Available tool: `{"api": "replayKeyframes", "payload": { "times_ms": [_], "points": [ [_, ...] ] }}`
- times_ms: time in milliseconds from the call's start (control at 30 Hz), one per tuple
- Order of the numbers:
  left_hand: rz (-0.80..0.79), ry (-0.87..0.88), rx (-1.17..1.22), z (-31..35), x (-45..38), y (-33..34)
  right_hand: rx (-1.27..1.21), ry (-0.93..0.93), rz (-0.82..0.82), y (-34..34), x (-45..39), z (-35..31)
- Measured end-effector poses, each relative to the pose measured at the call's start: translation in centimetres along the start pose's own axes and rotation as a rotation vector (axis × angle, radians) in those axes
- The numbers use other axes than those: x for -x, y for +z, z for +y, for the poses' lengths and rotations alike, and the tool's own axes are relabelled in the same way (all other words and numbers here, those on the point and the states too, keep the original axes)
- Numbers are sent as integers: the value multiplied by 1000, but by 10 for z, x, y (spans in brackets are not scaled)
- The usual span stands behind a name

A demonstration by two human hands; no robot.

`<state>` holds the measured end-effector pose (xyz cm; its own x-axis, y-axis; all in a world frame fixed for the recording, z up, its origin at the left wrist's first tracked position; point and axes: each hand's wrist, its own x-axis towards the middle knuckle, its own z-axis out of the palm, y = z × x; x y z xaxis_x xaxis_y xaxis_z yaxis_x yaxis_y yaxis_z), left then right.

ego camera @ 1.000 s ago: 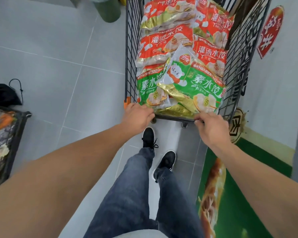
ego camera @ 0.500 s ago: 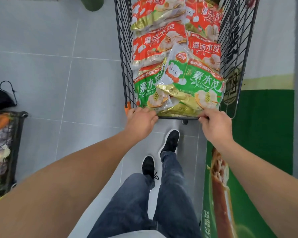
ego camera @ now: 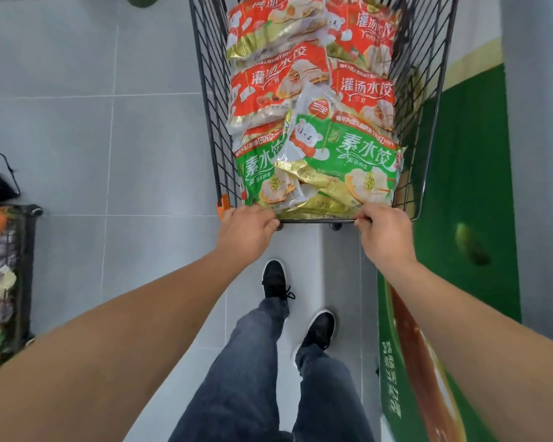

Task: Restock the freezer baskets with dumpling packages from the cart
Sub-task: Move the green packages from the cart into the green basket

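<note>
Dumpling packages (ego camera: 313,122): filled the cart (ego camera: 211,129), upper centre of frame.
Left hand (ego camera: 246,232): fingers curled round the cart's near rail.
Right hand (ego camera: 385,236): gripped the same rail.
</note>
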<state>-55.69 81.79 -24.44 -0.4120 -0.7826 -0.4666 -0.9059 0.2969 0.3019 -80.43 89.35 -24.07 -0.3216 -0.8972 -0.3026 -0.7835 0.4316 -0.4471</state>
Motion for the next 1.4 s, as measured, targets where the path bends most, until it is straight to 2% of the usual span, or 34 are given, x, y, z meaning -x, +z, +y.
{"api": "replayKeyframes", "payload": {
  "times_ms": [167, 800, 1100, 1400],
  "points": [
    [53, 13, -17, 8, 30, 25, -10, 48, 14, 4, 38, 12],
    [23, 21, -32, 39, 142, 101, -17, 79, -9, 21, 165, 62],
    [14, 35, 30, 31, 186, 123, 31, 68, -50, 28, 214, 60],
    [-20, 45, 67, 19, 221, 135, 48, 152, -127, 39, 250, 56]
  ]
}}
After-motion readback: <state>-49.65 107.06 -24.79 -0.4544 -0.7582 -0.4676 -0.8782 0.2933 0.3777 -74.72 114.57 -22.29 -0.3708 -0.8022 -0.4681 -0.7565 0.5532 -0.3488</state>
